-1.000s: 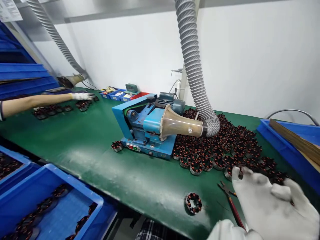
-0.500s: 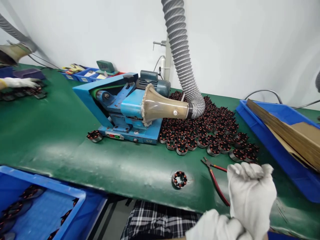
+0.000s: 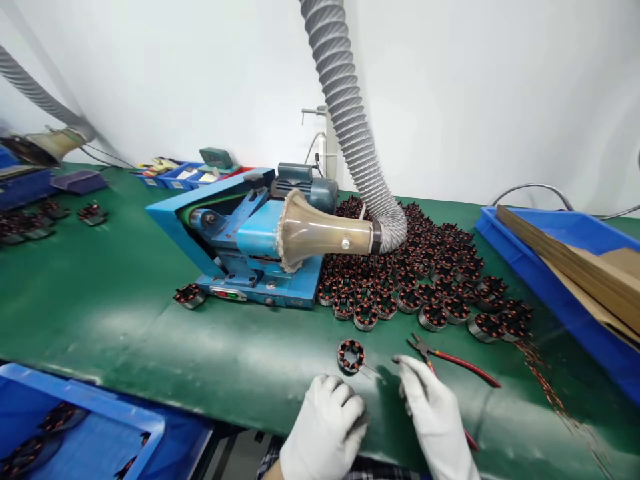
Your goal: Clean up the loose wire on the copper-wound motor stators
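A motor stator (image 3: 351,357), a metal ring with copper windings, lies on the green bench with thin wire ends sticking out to its right. Just in front of it is my left hand (image 3: 325,427), white-gloved, its fingers curled in; I see nothing in them. My right hand (image 3: 433,417), also gloved, reaches forward to the right of the stator, fingers stretched and slightly bent, apart from it. Red-handled cutting pliers (image 3: 463,365) lie beyond the right hand, which partly covers one handle.
A blue belt machine (image 3: 260,227) with a suction funnel (image 3: 325,230) and grey hose (image 3: 345,100) stands behind. Many stators (image 3: 400,267) crowd beside it. Loose copper wires (image 3: 547,393) lie at right, near a blue tray (image 3: 500,223) with cardboard. A blue bin (image 3: 100,400) stands at lower left.
My hands have come apart from the right front and moved left, the left hand most, toward the stator. The pliers show more fully and copper wires are uncovered. A co-worker's gloved hand has left the far left.
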Demonstrator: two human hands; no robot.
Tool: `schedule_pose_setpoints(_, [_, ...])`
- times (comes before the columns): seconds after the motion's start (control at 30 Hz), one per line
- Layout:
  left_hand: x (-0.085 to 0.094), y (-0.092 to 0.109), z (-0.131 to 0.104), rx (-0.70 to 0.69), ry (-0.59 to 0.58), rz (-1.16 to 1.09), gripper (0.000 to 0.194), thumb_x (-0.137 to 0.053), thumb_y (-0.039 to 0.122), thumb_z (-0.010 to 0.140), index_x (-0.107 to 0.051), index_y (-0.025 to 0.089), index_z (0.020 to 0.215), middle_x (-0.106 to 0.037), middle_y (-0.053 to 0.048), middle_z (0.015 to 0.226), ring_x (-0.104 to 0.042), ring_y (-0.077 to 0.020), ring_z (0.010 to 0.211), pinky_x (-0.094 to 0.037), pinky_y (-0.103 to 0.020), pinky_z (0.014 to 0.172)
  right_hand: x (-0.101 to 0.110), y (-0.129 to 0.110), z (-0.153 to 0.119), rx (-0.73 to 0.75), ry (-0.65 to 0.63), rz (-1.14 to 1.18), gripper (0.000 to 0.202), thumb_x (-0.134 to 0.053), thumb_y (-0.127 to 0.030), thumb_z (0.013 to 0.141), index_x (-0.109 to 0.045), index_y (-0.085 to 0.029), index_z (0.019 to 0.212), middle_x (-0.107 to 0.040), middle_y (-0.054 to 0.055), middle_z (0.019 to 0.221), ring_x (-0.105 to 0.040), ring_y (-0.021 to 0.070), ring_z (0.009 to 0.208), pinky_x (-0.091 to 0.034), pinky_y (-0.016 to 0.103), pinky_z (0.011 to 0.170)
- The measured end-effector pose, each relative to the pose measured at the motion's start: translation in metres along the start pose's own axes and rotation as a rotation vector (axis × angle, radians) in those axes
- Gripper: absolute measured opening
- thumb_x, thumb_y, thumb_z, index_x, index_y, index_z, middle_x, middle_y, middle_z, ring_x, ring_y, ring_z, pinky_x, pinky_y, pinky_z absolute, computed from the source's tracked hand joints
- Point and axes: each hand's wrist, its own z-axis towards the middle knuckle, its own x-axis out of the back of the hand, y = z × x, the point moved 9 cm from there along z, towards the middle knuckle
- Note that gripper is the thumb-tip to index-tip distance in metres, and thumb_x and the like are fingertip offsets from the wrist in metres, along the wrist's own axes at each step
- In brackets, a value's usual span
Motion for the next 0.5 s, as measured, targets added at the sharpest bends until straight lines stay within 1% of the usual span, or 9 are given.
schedule_pose_setpoints(0.07, [0.003, -0.011, 0.001, 0.029, 0.004, -0.005, 0.004, -0.052, 0.016, 0.077, -0.054, 0.020, 0.078, -0.055, -0.001, 0.074, -0.048, -0.0181, 0.075, -0.038, -0.033, 0.068, -0.025, -0.017, 0.001, 0.110, -0.114, -0.164, 0.033, -0.043, -0.037, 0.089, -0.054, -0.021, 0.116, -0.063, 0.007, 0.100, -0.058, 0.0232, 0.088, -0.045, 0.030, 0.074])
schedule_pose_setpoints(0.1, [0.004, -0.015, 0.000, 0.041, 0.002, -0.004, 0.008, -0.051, 0.014, 0.077, -0.054, 0.020, 0.081, -0.056, -0.002, 0.078, -0.048, -0.0184, 0.077, -0.039, -0.033, 0.069, -0.041, -0.023, 0.000, 0.155, -0.191, -0.269, 0.036, -0.040, -0.033, 0.090, -0.049, -0.022, 0.123, -0.063, 0.008, 0.102, -0.059, 0.0234, 0.089, -0.045, 0.031, 0.076])
schedule_pose_setpoints(0.17, [0.006, -0.018, -0.002, 0.041, -0.009, -0.002, 0.016, -0.051, 0.010, 0.076, -0.055, 0.021, 0.088, -0.057, -0.002, 0.083, -0.049, -0.0186, 0.080, -0.040, -0.033, 0.072, -0.067, -0.025, -0.002, 0.185, -0.300, -0.529, 0.041, -0.039, -0.027, 0.089, -0.042, -0.021, 0.130, -0.065, 0.009, 0.094, -0.061, 0.0243, 0.079, -0.046, 0.031, 0.066])
schedule_pose_setpoints(0.23, [0.006, -0.018, -0.003, 0.031, -0.036, 0.000, 0.022, -0.050, 0.008, 0.075, -0.054, 0.021, 0.092, -0.057, -0.002, 0.084, -0.049, -0.0183, 0.082, -0.040, -0.033, 0.073, -0.079, -0.021, -0.001, 0.169, -0.322, -0.787, 0.042, -0.042, -0.026, 0.088, -0.043, -0.018, 0.129, -0.066, 0.011, 0.084, -0.062, 0.0252, 0.068, -0.045, 0.030, 0.055])
schedule_pose_setpoints(0.3, [0.005, -0.017, -0.002, 0.029, -0.071, -0.001, 0.020, -0.049, 0.008, 0.076, -0.054, 0.021, 0.091, -0.057, -0.002, 0.083, -0.049, -0.0182, 0.081, -0.040, -0.032, 0.073, -0.077, -0.017, 0.003, 0.141, -0.305, -0.937, 0.035, -0.042, -0.028, 0.089, -0.049, -0.019, 0.122, -0.066, 0.010, 0.077, -0.062, 0.0250, 0.061, -0.042, 0.028, 0.050])
schedule_pose_setpoints(0.33, [0.004, -0.017, -0.001, 0.030, -0.082, -0.003, 0.017, -0.049, 0.010, 0.077, -0.054, 0.021, 0.090, -0.057, -0.002, 0.083, -0.049, -0.0183, 0.081, -0.039, -0.033, 0.073, -0.071, -0.016, 0.005, 0.132, -0.283, -0.972, 0.031, -0.041, -0.028, 0.090, -0.052, -0.020, 0.117, -0.066, 0.009, 0.073, -0.062, 0.0246, 0.059, -0.041, 0.028, 0.049])
schedule_pose_setpoints(0.37, [0.004, -0.017, -0.001, 0.030, -0.092, -0.007, 0.014, -0.049, 0.012, 0.079, -0.054, 0.021, 0.088, -0.057, -0.002, 0.083, -0.049, -0.0183, 0.082, -0.039, -0.033, 0.074, -0.063, -0.016, 0.009, 0.117, -0.249, -0.990, 0.028, -0.039, -0.029, 0.091, -0.054, -0.021, 0.113, -0.066, 0.008, 0.071, -0.062, 0.0244, 0.059, -0.041, 0.028, 0.049])
schedule_pose_setpoints(0.43, [0.004, -0.017, 0.000, 0.031, -0.104, -0.013, 0.010, -0.049, 0.015, 0.081, -0.054, 0.021, 0.087, -0.056, -0.002, 0.083, -0.048, -0.0181, 0.083, -0.037, -0.033, 0.075, -0.040, -0.017, 0.020, 0.056, -0.151, -1.004, 0.025, -0.038, -0.030, 0.092, -0.054, -0.020, 0.107, -0.066, 0.008, 0.072, -0.063, 0.0248, 0.061, -0.042, 0.029, 0.052])
schedule_pose_setpoints(0.5, [0.002, -0.016, -0.002, 0.027, -0.119, -0.010, 0.007, -0.052, 0.020, 0.080, -0.053, 0.022, 0.087, -0.056, -0.001, 0.081, -0.048, -0.0176, 0.082, -0.036, -0.032, 0.074, -0.014, -0.013, 0.034, -0.056, -0.069, -1.004, 0.025, -0.037, -0.031, 0.092, -0.053, -0.018, 0.106, -0.066, 0.010, 0.077, -0.064, 0.0267, 0.066, -0.043, 0.031, 0.056])
